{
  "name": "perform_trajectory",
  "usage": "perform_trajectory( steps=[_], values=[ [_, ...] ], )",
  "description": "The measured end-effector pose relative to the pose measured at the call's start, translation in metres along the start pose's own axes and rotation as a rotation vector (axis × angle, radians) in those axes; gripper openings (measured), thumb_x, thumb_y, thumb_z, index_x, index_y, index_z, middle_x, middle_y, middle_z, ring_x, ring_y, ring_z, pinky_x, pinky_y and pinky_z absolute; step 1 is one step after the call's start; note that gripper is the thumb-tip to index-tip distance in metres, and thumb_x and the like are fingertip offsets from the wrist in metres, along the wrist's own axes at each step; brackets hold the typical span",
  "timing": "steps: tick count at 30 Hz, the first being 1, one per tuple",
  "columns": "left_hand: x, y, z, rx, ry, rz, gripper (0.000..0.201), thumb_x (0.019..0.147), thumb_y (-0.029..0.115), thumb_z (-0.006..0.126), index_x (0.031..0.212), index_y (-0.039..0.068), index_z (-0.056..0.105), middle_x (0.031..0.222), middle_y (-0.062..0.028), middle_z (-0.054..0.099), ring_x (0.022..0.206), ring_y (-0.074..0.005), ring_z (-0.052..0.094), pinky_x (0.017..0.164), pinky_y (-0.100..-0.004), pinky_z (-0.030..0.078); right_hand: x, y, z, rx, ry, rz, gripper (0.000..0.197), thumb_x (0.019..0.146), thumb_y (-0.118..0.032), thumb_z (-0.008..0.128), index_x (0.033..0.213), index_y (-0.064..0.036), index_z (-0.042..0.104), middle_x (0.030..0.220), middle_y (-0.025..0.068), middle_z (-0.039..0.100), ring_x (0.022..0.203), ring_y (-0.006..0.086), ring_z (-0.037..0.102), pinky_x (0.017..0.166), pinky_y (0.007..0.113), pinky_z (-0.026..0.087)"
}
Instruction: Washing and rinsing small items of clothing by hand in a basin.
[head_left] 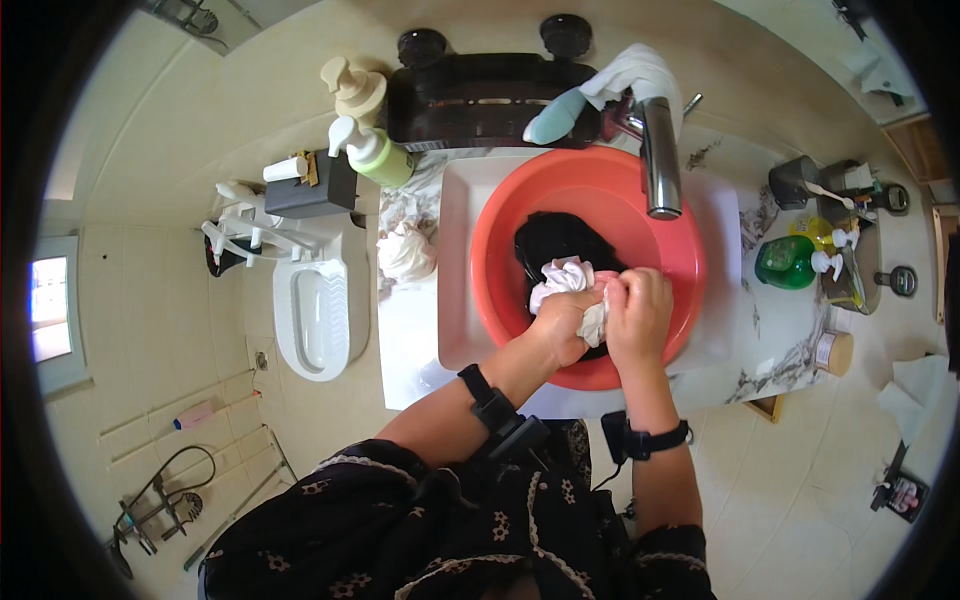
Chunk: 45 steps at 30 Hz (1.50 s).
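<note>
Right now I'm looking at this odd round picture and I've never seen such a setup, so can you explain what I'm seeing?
There's no robot here: these are a person's two bare hands, with a black band on each wrist. A wide-lens camera on their head looks down, so straight edges bend. The left hand and right hand both grip a pale cloth above a red basin. Black fabric lies inside it. The basin sits in a white sink, below a tap. On the marbled counter are a white bundle, left, and a green bottle, right.
</note>
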<state>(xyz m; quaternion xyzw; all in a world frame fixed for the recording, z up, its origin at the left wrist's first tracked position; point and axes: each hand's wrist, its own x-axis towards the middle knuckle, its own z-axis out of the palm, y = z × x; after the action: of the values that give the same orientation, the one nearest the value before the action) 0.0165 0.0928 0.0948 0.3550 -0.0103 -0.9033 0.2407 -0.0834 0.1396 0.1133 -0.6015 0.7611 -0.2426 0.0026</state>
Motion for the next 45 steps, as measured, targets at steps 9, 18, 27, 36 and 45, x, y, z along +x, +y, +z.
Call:
perform_trajectory(
  steps=[9,18,27,36,45],
  values=[
    [0.006,0.023,0.002,-0.035,-0.049,-0.169,0.012,0.089,0.019,0.047,0.099,0.015,0.051,0.064,0.0003,0.045,0.041,-0.0112,0.033,0.034,-0.0237,0.021,-0.047,0.014,0.015,0.582,-0.012,0.518,0.022,0.094,-0.016,0.042,0.087,0.0005,0.053,0.085,0.0115,0.055,0.081,0.0238,0.053,0.074,0.032,0.041],
    [0.014,0.032,-0.009,-0.081,-0.351,-0.248,0.029,0.09,0.04,0.047,0.081,0.013,0.051,0.056,-0.0016,0.04,0.04,-0.014,0.036,0.036,-0.0285,0.028,-0.029,0.053,0.053,0.821,-0.192,0.8,0.019,0.09,-0.019,0.05,0.097,-0.0023,0.056,0.089,0.0077,0.059,0.08,0.0201,0.056,0.071,0.031,0.044],
    [0.036,0.019,-0.045,-0.086,0.182,-0.194,0.047,0.094,0.042,0.037,0.123,0.005,0.045,0.113,-0.0143,0.055,0.101,-0.029,0.056,0.092,-0.0444,0.042,0.01,0.142,0.128,1.073,0.162,1.128,0.02,0.086,-0.019,0.052,0.091,-0.0009,0.059,0.081,0.007,0.061,0.069,0.0133,0.057,0.059,0.025,0.045],
    [0.05,0.025,-0.078,0.132,0.302,-0.14,0.028,0.093,0.026,0.045,0.109,0.005,0.052,0.099,-0.0109,0.06,0.087,-0.0256,0.059,0.075,-0.0416,0.049,0.022,0.049,0.049,1.378,-0.804,0.936,0.03,0.091,-0.024,0.052,0.106,0.0014,0.057,0.098,0.0104,0.062,0.085,0.0198,0.061,0.077,0.03,0.049],
    [0.008,0.047,-0.002,0.236,-0.045,-0.298,0.034,0.086,0.034,0.053,0.062,0.009,0.049,0.053,-0.0038,0.045,0.049,-0.0187,0.044,0.05,-0.0299,0.036,-0.011,0.059,0.098,1.867,-0.391,1.062,0.053,0.086,-0.03,0.061,0.129,-0.0058,0.041,0.122,0.0098,0.051,0.113,0.0211,0.049,0.097,0.038,0.037]
  ],
)
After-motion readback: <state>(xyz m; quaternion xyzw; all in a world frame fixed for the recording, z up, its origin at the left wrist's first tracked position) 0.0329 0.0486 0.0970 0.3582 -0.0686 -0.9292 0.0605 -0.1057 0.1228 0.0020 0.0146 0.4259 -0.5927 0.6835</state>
